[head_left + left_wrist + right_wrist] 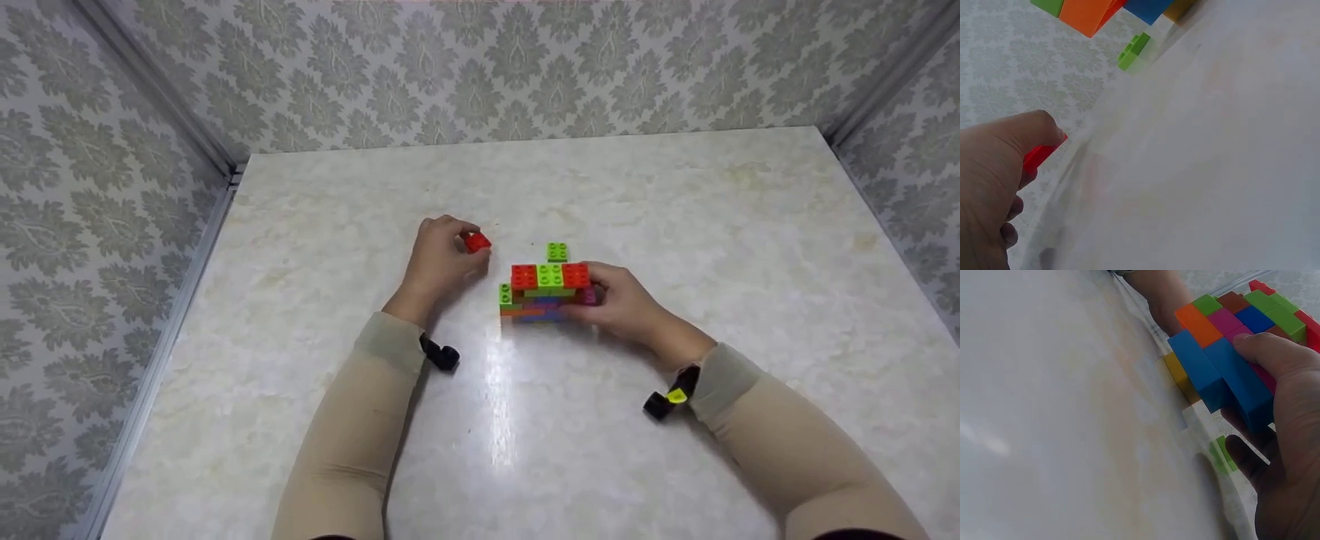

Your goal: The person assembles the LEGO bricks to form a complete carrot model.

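Observation:
Between thumb and fingers, my left hand [441, 256] pinches a small red toy brick [478, 241] to the left of a built block of bricks. Only part of that red brick [1044, 153] shows past the thumb in the left wrist view. My right hand [624, 301] grips the brick structure [550, 277] at its right end, the thumb [1264, 349] on its near face. Red and light green studded bricks top the structure; blue, orange, pink and green ones [1202, 325] fill its face. Its far side is mostly hidden.
A loose light green brick [557, 251] lies just behind the structure on the pale marbled table [337, 202]. A yellow brick [1181, 377] shows beyond the blue ones; whether it is attached, I cannot tell. Patterned walls [480, 67] border the table at the back and sides.

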A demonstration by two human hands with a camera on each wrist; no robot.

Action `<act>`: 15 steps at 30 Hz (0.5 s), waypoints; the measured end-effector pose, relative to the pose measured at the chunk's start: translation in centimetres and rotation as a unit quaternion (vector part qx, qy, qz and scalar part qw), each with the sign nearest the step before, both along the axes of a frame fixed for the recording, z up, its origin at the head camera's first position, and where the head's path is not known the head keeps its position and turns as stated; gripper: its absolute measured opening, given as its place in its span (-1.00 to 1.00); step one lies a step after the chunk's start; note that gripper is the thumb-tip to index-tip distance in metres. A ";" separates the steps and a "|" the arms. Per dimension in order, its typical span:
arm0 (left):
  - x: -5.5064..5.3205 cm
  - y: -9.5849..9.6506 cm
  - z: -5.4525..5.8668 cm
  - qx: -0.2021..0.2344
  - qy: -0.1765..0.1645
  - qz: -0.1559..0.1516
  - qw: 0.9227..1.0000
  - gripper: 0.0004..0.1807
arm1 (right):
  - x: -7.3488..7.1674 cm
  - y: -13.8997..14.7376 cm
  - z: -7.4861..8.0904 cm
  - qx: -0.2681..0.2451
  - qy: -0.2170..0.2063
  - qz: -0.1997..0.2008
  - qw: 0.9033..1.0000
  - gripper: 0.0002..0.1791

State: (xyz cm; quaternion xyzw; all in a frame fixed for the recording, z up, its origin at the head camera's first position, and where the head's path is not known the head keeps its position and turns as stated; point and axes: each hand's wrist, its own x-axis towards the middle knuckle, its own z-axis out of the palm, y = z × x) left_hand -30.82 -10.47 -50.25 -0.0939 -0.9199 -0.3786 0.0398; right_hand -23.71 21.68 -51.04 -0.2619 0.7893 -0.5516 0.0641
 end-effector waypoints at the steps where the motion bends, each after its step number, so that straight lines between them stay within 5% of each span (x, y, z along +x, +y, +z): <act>1: 0.0 -0.1 0.0 0.006 0.002 -0.002 1.000 -0.61 | 0.0 0.0 0.0 -0.002 -0.001 0.000 1.000 -0.45; 8: 0.7 -0.8 0.7 0.107 -0.003 -0.049 0.993 -0.66 | 0.0 0.0 -0.2 0.003 0.006 0.003 1.000 -0.43; 15: 2.8 -0.8 3.6 0.157 -0.046 -0.160 0.973 -0.70 | 0.0 0.0 -0.2 0.015 0.006 -0.002 1.000 -0.44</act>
